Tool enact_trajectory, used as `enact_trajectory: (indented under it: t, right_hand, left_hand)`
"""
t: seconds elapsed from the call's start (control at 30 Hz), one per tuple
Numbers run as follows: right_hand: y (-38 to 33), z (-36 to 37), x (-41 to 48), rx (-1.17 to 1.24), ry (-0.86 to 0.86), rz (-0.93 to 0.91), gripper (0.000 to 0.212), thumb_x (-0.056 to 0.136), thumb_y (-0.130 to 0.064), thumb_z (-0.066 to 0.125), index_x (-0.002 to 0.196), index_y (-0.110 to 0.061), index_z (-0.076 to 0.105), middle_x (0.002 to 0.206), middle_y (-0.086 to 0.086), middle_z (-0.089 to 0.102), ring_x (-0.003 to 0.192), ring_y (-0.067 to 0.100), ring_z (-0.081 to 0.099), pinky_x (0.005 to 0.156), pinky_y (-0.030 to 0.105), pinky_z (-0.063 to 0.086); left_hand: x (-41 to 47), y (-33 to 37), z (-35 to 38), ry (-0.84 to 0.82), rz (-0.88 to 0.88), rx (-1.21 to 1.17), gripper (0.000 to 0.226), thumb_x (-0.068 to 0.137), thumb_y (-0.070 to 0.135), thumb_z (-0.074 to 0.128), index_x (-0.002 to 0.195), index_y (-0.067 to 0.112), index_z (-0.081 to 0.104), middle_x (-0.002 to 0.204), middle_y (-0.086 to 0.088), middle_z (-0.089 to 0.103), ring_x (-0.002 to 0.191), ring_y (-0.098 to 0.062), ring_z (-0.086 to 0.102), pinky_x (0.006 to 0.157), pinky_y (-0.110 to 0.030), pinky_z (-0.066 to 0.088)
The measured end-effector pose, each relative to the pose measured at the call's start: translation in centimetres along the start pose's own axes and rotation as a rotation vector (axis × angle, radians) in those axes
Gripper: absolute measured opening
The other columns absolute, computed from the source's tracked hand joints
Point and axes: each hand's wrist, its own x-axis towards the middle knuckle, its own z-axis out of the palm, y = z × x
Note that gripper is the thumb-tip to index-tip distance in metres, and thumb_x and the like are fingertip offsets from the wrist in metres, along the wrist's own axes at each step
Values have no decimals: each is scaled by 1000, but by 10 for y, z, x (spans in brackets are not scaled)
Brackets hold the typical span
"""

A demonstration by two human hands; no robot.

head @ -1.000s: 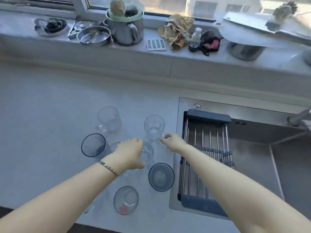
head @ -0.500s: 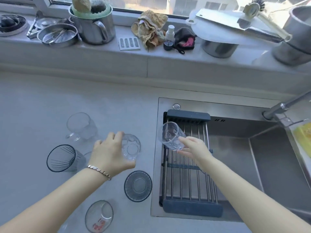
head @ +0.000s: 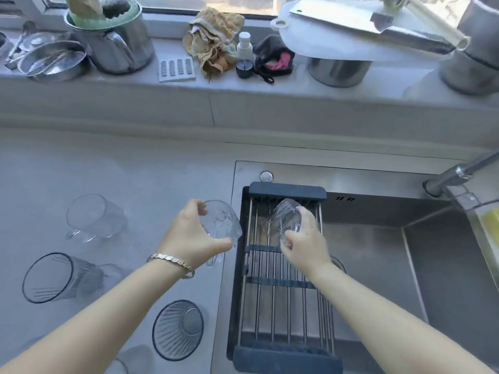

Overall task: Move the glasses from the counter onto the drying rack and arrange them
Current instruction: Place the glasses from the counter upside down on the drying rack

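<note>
1. Clear glass throughout, so I judge every piece rigid, fairly light, breakable, and likely slick if wet (wetness can't be told from here).
2. Left hand (head: 195,240) is curled around a clear mug (head: 222,229), thumb at the near side and fingers over the far rim; it is carried just left of the drying rack (head: 280,282), at the rack's 9 o'clock edge.
3. Right hand (head: 303,240) is wrapped about a tumbler (head: 283,218) that is tipped on its side over the far end of the rack, toward 12 o'clock; whether it touches the bars I cannot tell.
4. Left on the counter (head: 135,184): a handled mug (head: 94,218) at 10 o'clock from the left hand, a dark-rimmed ribbed glass (head: 52,278) at 8 o'clock, and another ribbed glass (head: 178,329) at 6 o'clock.
5. Best hold, in my judgement, is round the body near mid-height, or by the handle where there is one.
6. Steel bars are hard, so each glass should be set down softly, apart from its neighbours.
</note>
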Motion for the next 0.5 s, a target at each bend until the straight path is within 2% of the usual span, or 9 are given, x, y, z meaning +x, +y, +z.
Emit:
enact_trajectory:
  t: [0.03, 0.07, 0.13, 0.23, 0.3, 0.37, 0.43, 0.5]
  right_hand:
    - [0, 8, 8, -76, 27, -69, 32, 56, -9, 82, 42, -6, 53, 126, 28, 50, 100, 41, 64, 51, 28, 52]
    - [-1, 14, 14, -140, 44, -115, 28, 51, -7, 83, 43, -5, 56, 123, 24, 47, 99, 40, 63, 52, 30, 55]
    - [-2, 27, 20, -184, 32, -151, 29, 37, -5, 86, 46, -7, 58, 120, 19, 40, 108, 37, 51, 66, 38, 59]
    - [-3, 49, 16, -239, -6, -167, 58, 13, -8, 84, 67, -12, 62, 116, 15, 40, 112, 33, 40, 81, 46, 55]
    - [-5, 60, 12, -216, -6, -214, 75, 19, -18, 89, 85, -13, 54, 114, 12, 40, 115, 31, 40, 87, 48, 52]
    - [-9, 63, 10, -104, 28, -206, 69, 40, -24, 91, 97, -16, 53, 114, 10, 39, 116, 28, 38, 92, 50, 50]
    - [-15, 59, 12, 68, 105, -87, 67, 57, -20, 86, 114, -17, 50, 120, 7, 34, 116, 26, 34, 94, 49, 51]
    - [-18, 52, 21, 204, 143, 105, 78, 70, -20, 79, 135, -20, 35, 135, 7, 26, 126, 26, 25, 105, 47, 42]
  left_hand:
    - [2, -1, 1, -3, -9, 7, 77, 62, 23, 80, 127, 14, 40, 117, 5, 48, 97, -19, 56, 87, -33, 48]
    - [5, -2, 1, -7, -18, 14, 77, 62, 23, 80, 127, 14, 39, 118, 5, 48, 98, -19, 56, 87, -33, 48]
    - [11, -4, 2, -17, -31, 25, 78, 61, 22, 81, 127, 14, 40, 120, 4, 49, 101, -19, 55, 88, -34, 49]
    - [18, -3, 4, -27, -28, 39, 82, 60, 22, 81, 129, 15, 38, 120, 6, 48, 105, -18, 54, 91, -36, 49]
    - [21, -1, 4, -36, -15, 52, 84, 61, 23, 80, 132, 17, 36, 118, 9, 45, 109, -17, 53, 93, -37, 49]
    - [22, 2, 5, -48, -2, 54, 85, 58, 26, 79, 132, 19, 36, 117, 11, 45, 110, -16, 53, 94, -38, 49]
    - [22, 4, 5, -56, 4, 62, 87, 55, 30, 77, 131, 20, 36, 116, 13, 44, 111, -16, 54, 95, -40, 50]
    - [21, 6, 4, -59, 4, 63, 90, 50, 36, 74, 131, 21, 37, 114, 14, 45, 111, -16, 54, 95, -40, 50]
